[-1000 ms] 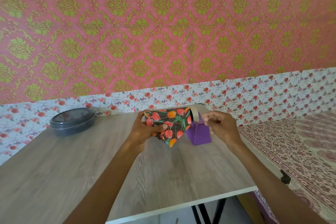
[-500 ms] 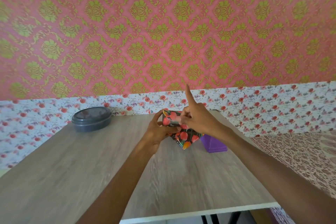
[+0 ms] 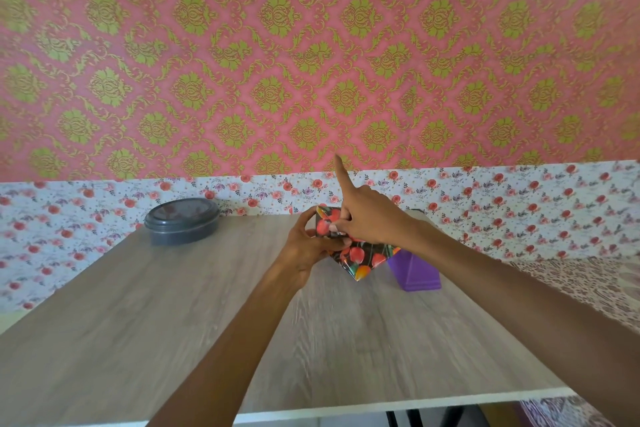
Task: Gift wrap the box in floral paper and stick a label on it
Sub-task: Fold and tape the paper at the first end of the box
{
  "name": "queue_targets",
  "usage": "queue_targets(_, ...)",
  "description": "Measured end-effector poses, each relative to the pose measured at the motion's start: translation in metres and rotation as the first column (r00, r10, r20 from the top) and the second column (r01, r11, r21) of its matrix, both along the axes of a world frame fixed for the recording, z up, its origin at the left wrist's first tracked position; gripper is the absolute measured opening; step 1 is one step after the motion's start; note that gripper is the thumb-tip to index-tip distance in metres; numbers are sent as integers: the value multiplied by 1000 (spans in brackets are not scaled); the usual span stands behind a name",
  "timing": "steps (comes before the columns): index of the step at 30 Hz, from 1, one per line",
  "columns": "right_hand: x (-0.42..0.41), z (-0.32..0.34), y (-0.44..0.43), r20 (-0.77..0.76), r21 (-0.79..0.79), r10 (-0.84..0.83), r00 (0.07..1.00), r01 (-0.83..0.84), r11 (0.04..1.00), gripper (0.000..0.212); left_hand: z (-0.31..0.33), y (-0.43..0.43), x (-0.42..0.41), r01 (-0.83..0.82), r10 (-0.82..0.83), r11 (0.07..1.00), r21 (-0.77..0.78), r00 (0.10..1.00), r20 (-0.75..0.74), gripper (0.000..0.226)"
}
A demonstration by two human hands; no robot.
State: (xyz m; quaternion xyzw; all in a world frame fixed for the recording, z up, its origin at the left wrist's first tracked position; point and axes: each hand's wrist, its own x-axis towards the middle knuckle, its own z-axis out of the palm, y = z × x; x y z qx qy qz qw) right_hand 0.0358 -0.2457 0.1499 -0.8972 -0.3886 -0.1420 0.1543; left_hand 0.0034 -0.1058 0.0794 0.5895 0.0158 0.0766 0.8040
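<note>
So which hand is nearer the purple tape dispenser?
Right. The right hand presses on the wrapped box just up-left of the purple tape dispenser; the left hand grips the box's far left side.

No words, numbers or brand marks can be read anywhere here, not on anything in sight.

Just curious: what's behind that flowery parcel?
A purple tape dispenser stands behind the wrapped box, partly hidden. The right hand covers its top.

Box (image 3: 360, 255) mid-table (image 3: 173, 322); container (image 3: 181, 220) left, dispenser (image 3: 415, 270) right.
</note>
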Motion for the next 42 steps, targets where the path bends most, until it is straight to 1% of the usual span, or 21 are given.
queue_targets(5, 4, -2, 6, 78, -47, -108, 991, 112, 993, 122, 1, 0, 0, -2, 2, 1000, 8, 1000, -3, 88)
queue_targets(9, 4, 4, 5, 145, -113, -213, 966, 230, 967, 117, -3, 0, 2, -25, 25, 1000, 18, 1000, -5, 90)
queue_targets(11, 7, 6, 3, 191, -133, -255, 948, 282, 950, 114, -3, 1, 0, -40, 40, 999, 21, 999, 0, 87)
queue_targets(12, 9, 7, 2, 185, -129, -267, 946, 292, 948, 112, -3, 3, 0, -43, 43, 999, 18, 999, 6, 86)
queue_targets(13, 10, 7, 0, 154, -127, -274, 949, 294, 947, 107, -3, 3, 0, -40, 40, 999, 18, 999, 10, 85)
queue_targets(14, 11, 7, -2, 126, -130, -279, 952, 295, 947, 98, -2, 3, -1, -37, 36, 999, 21, 999, 14, 85)
queue_targets(16, 12, 6, -3, 83, -143, -273, 958, 283, 948, 68, 0, 3, -1, -42, 42, 999, 21, 999, 22, 84)
queue_targets(17, 12, 6, -3, 57, -118, -263, 963, 268, 956, 52, 1, 3, 0, -47, 46, 999, 14, 999, 24, 83)
queue_targets(18, 12, 6, -4, 14, -72, -242, 970, 242, 968, 42, 1, 3, 1, -53, 53, 999, 1, 998, 24, 83)
queue_targets(19, 12, 5, -4, -46, -11, -209, 977, 209, 978, 39, 1, 4, 1, -58, 58, 998, -10, 998, 22, 83)
queue_targets(21, 11, 1, -8, -151, 92, -160, 975, 175, 980, 45, 1, 6, 2, -62, 63, 998, -15, 998, 14, 85)
queue_targets(22, 9, -2, -8, -163, 127, -150, 975, 172, 977, 47, 1, 7, 2, -57, 58, 998, -21, 998, 10, 85)
queue_targets(23, 8, -6, -8, -136, 144, -161, 978, 180, 973, 49, 2, 8, 2, -43, 43, 998, -38, 999, 10, 82)
queue_targets(26, 9, -18, -5, 65, 96, -331, 941, 324, 941, 53, 7, 9, 2, 0, -1, 996, -94, 1000, -12, 64)
queue_targets(30, 8, -26, -8, 105, 189, -424, 899, 401, 896, 56, 5, 9, 3, -84, 82, 995, -52, 996, -31, 59)
queue_targets(31, 10, -29, -9, 86, 198, -437, 895, 414, 888, 59, 4, 9, 3, -105, 105, 994, -31, 994, -25, 56)
queue_targets(33, 14, -37, -11, -57, 209, -425, 903, 427, 880, 66, 2, 11, 3, -114, 114, 993, 34, 993, -11, 49)
queue_targets(35, 19, -42, -14, -239, 280, -326, 915, 386, 879, 68, 2, 14, 3, -84, 85, 992, 93, 996, -8, 43)
queue_targets(37, 22, -44, -16, -339, 344, -227, 913, 345, 873, 64, 3, 16, 2, -64, 66, 990, 125, 998, -11, 36)
queue_targets(40, 24, -45, -17, -355, 370, -184, 917, 318, 873, 57, 4, 17, 1, -77, 78, 985, 152, 997, -1, 31)
queue_targets(42, 24, -46, -15, -341, 380, -183, 922, 314, 870, 54, 3, 16, 1, -124, 125, 973, 194, 992, 10, 38)
